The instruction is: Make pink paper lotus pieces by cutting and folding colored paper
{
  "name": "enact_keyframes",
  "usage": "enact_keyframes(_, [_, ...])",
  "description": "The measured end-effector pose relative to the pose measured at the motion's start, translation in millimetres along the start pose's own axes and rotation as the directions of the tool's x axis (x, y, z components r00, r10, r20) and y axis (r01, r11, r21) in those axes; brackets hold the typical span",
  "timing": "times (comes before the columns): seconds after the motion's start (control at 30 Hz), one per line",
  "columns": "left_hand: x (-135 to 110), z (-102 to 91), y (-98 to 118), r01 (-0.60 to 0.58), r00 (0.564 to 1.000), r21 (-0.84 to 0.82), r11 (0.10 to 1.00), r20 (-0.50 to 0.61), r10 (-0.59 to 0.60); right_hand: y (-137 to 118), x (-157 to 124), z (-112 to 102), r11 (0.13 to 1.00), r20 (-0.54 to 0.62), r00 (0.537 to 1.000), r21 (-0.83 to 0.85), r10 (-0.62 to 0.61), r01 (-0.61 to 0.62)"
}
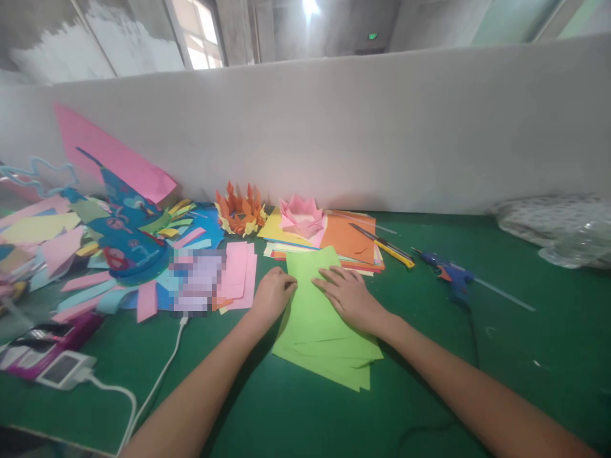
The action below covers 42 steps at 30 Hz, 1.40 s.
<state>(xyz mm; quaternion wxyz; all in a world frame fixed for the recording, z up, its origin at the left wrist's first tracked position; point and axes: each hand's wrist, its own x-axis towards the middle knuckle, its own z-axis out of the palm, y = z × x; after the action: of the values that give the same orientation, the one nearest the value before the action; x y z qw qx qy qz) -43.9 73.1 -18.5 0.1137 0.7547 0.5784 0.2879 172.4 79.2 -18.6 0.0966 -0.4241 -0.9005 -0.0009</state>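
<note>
Light green paper sheets (312,312) lie loosely overlapped on the table in front of me, the top one a long strip reaching away from me. My left hand (274,294) is closed at the left edge of the top sheet, with thumb and fingertips pinching that edge. Flat on the right side of the same sheet rests my right hand (351,298), its fingers spread apart. Just beyond the sheets is a stack of coloured paper (356,235), on which a pink folded paper lotus (301,216) sits.
An orange paper crown (241,210), pink paper cards (241,273) and a blue cone hat (124,235) stand or lie to the left, near a white cable (167,362). On the right are a yellow utility knife (394,252) and a blue glue gun (451,273). A pale partition (382,133) rises behind.
</note>
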Motion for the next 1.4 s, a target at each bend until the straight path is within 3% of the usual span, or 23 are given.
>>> enact_keyframes(0.3, [-2.4, 4.1, 0.6, -0.088, 0.995, 0.014, 0.996, -0.049, 0.089, 1.8, -0.3, 1.8, 1.0, 0.025, 1.0, 0.007, -0.004, 0.004])
enact_keyframes(0.47, [-5.0, 14.7, 1.3, -0.228, 0.972, -0.109, 0.968, 0.038, 0.233, 2.9, -0.4, 3.9, 0.998, 0.074, 0.996, 0.039, 0.046, -0.049])
enact_keyframes(0.73, [-6.3, 16.7, 6.9, -0.289, 0.954, 0.059, 0.955, 0.097, 0.283, 11.2, 0.5, 9.5, 0.996, 0.088, 0.992, -0.018, 0.09, -0.089])
enact_keyframes(0.87, [-3.8, 15.8, 4.9, -0.341, 0.938, 0.112, 0.933, 0.11, 0.33, 24.1, 12.0, 8.2, 0.977, 0.049, 0.984, -0.137, 0.17, -0.162])
enact_keyframes(1.1, [-3.0, 17.0, 3.1, -0.38, 0.924, 0.175, 0.908, 0.118, 0.364, 36.7, 25.9, -0.4, 0.96, -0.024, 0.977, -0.18, 0.211, -0.212])
enact_keyframes(1.23, [-2.9, 12.4, 10.0, -0.366, 0.928, 0.174, 0.914, 0.135, 0.346, 31.5, 15.2, -3.1, 0.958, -0.049, 0.978, -0.196, 0.202, -0.208])
enact_keyframes(1.4, [-3.6, 7.0, 15.2, -0.347, 0.934, 0.166, 0.923, 0.154, 0.323, 21.0, -18.0, -12.4, 0.964, -0.116, 0.985, -0.218, 0.128, -0.151])
